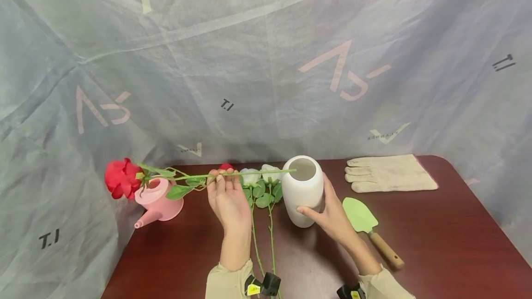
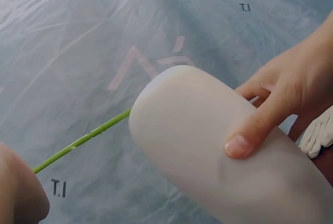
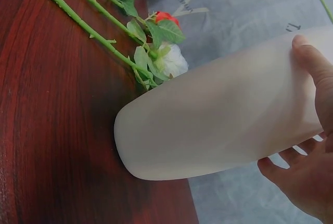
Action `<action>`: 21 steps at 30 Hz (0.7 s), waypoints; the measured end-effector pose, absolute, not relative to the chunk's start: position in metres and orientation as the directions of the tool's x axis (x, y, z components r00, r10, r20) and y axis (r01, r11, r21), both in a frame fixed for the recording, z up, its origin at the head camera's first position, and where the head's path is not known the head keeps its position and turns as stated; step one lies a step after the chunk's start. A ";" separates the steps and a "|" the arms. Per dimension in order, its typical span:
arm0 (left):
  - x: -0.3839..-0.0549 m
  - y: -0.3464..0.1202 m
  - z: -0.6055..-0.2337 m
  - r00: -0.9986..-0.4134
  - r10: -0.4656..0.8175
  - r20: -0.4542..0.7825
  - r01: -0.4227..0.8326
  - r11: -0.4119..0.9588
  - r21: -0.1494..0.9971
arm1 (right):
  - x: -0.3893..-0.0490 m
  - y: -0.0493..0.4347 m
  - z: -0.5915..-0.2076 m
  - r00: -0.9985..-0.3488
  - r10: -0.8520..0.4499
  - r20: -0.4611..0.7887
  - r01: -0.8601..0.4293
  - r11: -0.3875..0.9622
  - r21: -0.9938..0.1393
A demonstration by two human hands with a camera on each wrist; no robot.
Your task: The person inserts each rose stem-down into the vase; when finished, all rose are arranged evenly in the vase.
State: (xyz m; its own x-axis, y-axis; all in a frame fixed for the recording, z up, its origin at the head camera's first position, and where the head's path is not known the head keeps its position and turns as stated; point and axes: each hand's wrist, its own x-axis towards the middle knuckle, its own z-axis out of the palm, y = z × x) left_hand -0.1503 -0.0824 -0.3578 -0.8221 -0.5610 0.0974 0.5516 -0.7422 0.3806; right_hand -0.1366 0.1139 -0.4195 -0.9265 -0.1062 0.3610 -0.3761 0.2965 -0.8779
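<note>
My left hand (image 1: 231, 202), palm up, holds a long-stemmed red rose (image 1: 121, 178) by its green stem between thumb and fingers. The rose lies nearly level, bloom to the left. Its stem tip (image 1: 293, 170) overlaps the mouth of a white vase (image 1: 302, 200) in the head view; in the left wrist view the stem (image 2: 83, 139) runs up to the vase's rim. Around the vase's right side my right hand (image 1: 332, 218) grips, thumb across the front. The vase's base (image 3: 130, 146) shows close over the table in the right wrist view.
White roses (image 1: 270, 174) with green stems lie on the dark red table (image 1: 449, 239), another red bloom (image 1: 226, 166) behind them. A pink watering can (image 1: 166, 206) stands at left. On the right are a beige glove (image 1: 390, 173) and a green trowel (image 1: 360, 215) with a wooden handle.
</note>
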 end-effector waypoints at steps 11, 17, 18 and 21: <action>-0.159 -0.058 -0.350 -0.798 -0.580 0.162 0.580 -0.667 0.468 | -0.136 0.114 -0.425 -0.925 -0.119 0.361 -0.380 0.274 -0.884; -0.162 -0.046 -0.348 -0.799 -0.578 0.164 0.574 -0.654 0.492 | -0.136 0.115 -0.426 -0.924 -0.122 0.363 -0.383 0.283 -0.879; -0.162 -0.044 -0.348 -0.799 -0.578 0.165 0.574 -0.652 0.495 | -0.136 0.115 -0.426 -0.922 -0.125 0.365 -0.386 0.284 -0.877; -0.163 -0.039 -0.347 -0.792 -0.585 0.174 0.583 -0.639 0.503 | -0.138 0.115 -0.425 -0.920 -0.134 0.369 -0.393 0.279 -0.876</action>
